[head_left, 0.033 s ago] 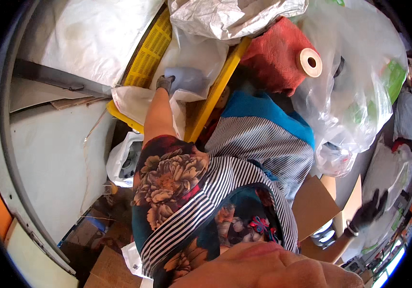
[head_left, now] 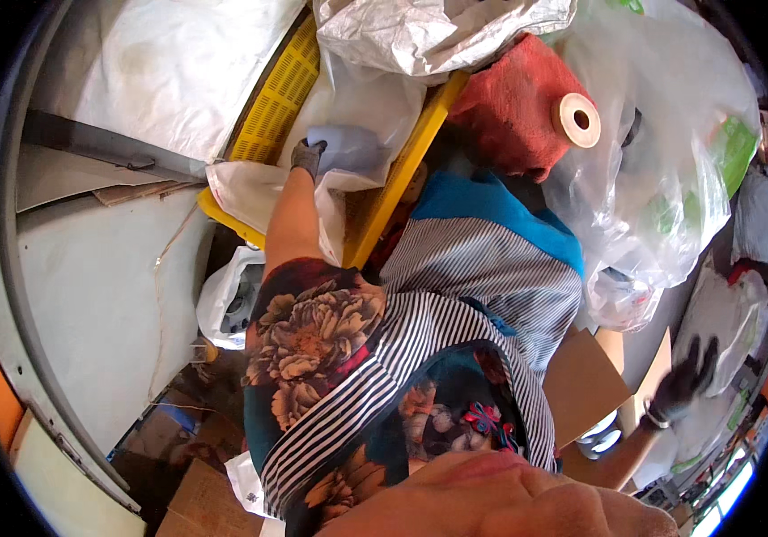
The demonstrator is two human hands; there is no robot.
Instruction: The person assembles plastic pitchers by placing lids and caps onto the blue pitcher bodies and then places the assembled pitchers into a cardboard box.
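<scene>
My left hand (head_left: pixel 308 158), in a dark grey glove, reaches into a yellow crate (head_left: pixel 276 107) lined with white plastic sheeting (head_left: pixel 375 98). Its fingers are closed on the left edge of a pale blue-grey sheet-like piece (head_left: pixel 348 149); whether this is one layer or a stack I cannot tell. Off to the far right, my right hand (head_left: pixel 683 387) is raised with its gloved fingers spread and nothing in them. Below and left of it stands an open cardboard box (head_left: pixel 585 385) with white round-edged items (head_left: pixel 600 440) inside.
A red cloth-covered seat (head_left: pixel 513 112) carries a tape roll (head_left: pixel 578 121). Large clear plastic bags (head_left: pixel 652 179) bulge at the right. A white bag (head_left: pixel 232 300) stands below the crate, and a pale panel (head_left: pixel 106 304) borders the left side. A white woven sack (head_left: pixel 402 36) overhangs the crate's far end.
My right hand has risen slightly, its fingers still spread. My left hand stays at the blue-grey piece in the crate.
</scene>
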